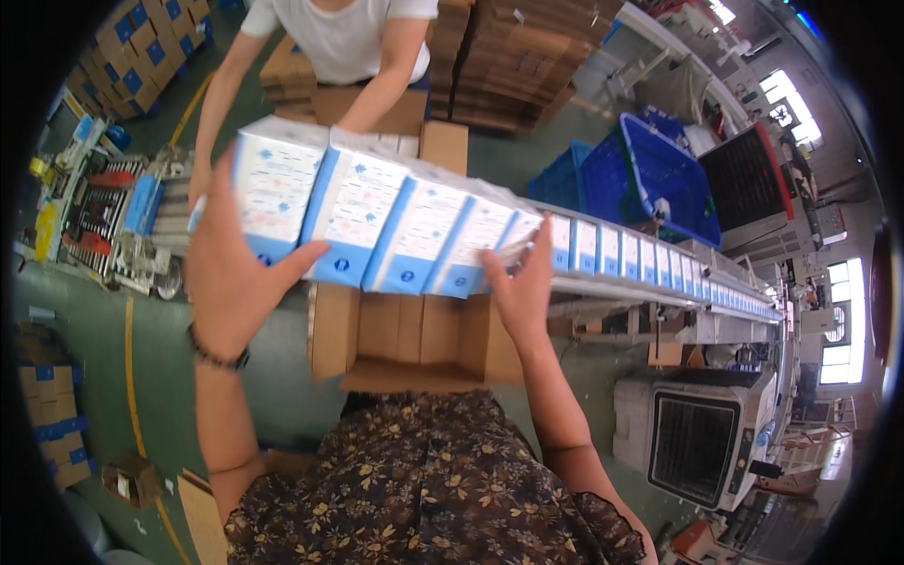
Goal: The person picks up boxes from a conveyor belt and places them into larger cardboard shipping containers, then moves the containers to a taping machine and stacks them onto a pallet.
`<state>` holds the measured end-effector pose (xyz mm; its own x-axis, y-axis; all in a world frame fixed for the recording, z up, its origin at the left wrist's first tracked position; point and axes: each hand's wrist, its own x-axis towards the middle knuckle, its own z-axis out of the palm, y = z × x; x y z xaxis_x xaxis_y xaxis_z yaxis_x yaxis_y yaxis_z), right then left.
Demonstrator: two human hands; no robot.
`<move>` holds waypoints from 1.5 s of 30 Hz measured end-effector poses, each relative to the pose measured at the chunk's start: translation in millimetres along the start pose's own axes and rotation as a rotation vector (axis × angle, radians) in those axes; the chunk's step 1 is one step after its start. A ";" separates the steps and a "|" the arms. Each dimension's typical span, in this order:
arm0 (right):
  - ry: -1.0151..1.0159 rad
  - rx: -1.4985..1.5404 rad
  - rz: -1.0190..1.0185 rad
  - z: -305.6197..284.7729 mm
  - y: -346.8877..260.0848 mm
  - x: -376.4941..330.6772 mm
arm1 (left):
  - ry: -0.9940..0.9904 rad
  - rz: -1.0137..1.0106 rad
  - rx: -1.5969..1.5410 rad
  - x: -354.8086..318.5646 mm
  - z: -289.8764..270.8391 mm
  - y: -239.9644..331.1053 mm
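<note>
A row of several white and light-blue soft packs, which look like tissue packs, is squeezed end to end between my two hands. My left hand presses the left end, its thumb along the front of the packs. At the other end, my right hand clamps the last pack with thumb and fingers. The row is tilted, its left end higher and closer. Beneath it stands an open cardboard box, its inner bottom partly visible and its far part hidden by the packs.
A long conveyor carries more packs away to the right. Across from me a co-worker in a white shirt reaches over another open carton. Blue crates stand behind the conveyor. A roller machine is at the left.
</note>
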<state>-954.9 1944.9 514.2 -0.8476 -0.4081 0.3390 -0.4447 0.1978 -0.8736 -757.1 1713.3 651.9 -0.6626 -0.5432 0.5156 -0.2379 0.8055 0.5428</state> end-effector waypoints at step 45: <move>0.202 -0.815 -0.019 -222.3 205.2 28.4 | -1.313 -0.021 -0.430 -151.4 260.4 -28.1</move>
<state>-1134.5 2172.0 422.2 -0.8390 -0.2661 0.4746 -0.4636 0.8063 -0.3675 -835.0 1834.6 385.9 -0.8956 0.2590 -0.3618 -0.1796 0.5335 0.8265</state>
